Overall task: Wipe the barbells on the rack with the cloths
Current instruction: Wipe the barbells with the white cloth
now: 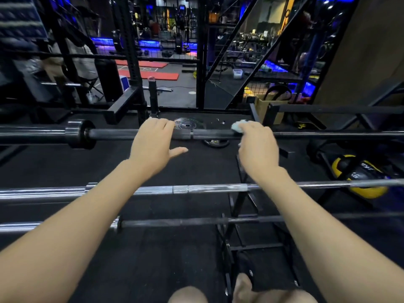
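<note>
A person leans over a barbell rack (235, 217) in a dimly lit gym, both bare arms stretched out to the farthest of three bars lying across it. The left hand (153, 145) rests on top of the black barbell (122, 134), fingers draped over the shaft and thumb splayed free toward the near side, apparently steadying the bar so it does not roll under pressure. To its right, the right hand (256, 145) is closed around a pale blue-white cloth (238, 126) pressed against the same shaft, only a crumpled corner of the fabric showing beyond the knuckles; the hand is slightly blurred, which suggests a wiping stroke along the bar. The black barbell is dark and matte with a faint sheen, its thick collar and sleeve running off to the left. Nearer the camera lies a chrome barbell (207, 188), bright and reflective with a smudged, cloudy patch along its middle, and nearest of all a third barbell (185, 221) with a dull dark shaft and a chrome sleeve at the left. Whether either nearer bar has been cleaned cannot be told. Beneath the far bar, weight plates (189, 123) lie flat on the black rubber floor (175, 254), and a yellow-and-black medicine ball (360, 173) sits low at the right. Only one cloth is visible.
</note>
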